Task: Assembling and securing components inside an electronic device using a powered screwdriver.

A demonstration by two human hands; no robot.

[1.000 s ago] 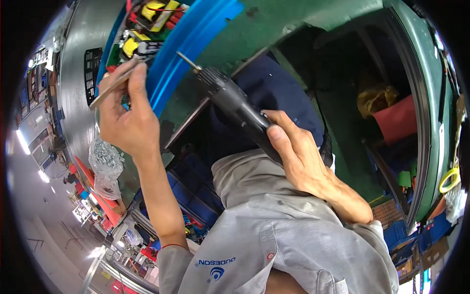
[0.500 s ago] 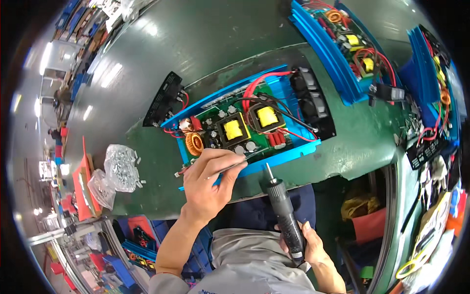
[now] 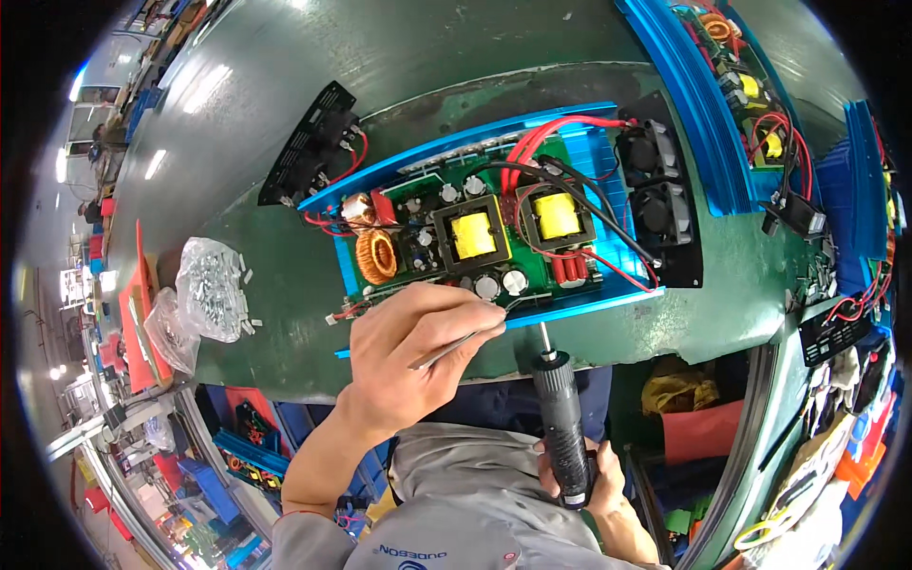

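- The open blue metal case (image 3: 589,305) lies on the green bench (image 3: 285,275) straight in front of you, its long axis running left to right, the right end set slightly farther away.
- Your left hand (image 3: 410,356) is the nearer of the 2, over the case's near wall; whether it rests on the wall, you cannot tell from this view.
- That hand pinches thin metal tweezers (image 3: 443,351) between thumb and fingers, back of the hand up, other fingers curled, forearm coming from the lower left. The tweezers' tip points right, along the top of the near wall.
- Your right hand (image 3: 610,489) sits back by your lap, fingers wrapped round the lower end of the black power screwdriver (image 3: 562,418), forearm coming from the lower right.
- The key relation: the screwdriver's bit (image 3: 545,337) points away from you, leaning slightly left, roughly square to the near wall and just right of the left fingertips. Contact with the wall cannot be told.
- Inside the case, 2 yellow-wrapped coils (image 3: 472,236) and a copper ring (image 3: 376,256) sit on the green circuit board (image 3: 537,275).
- A black plate with 2 fans (image 3: 655,211) stands by the right end.
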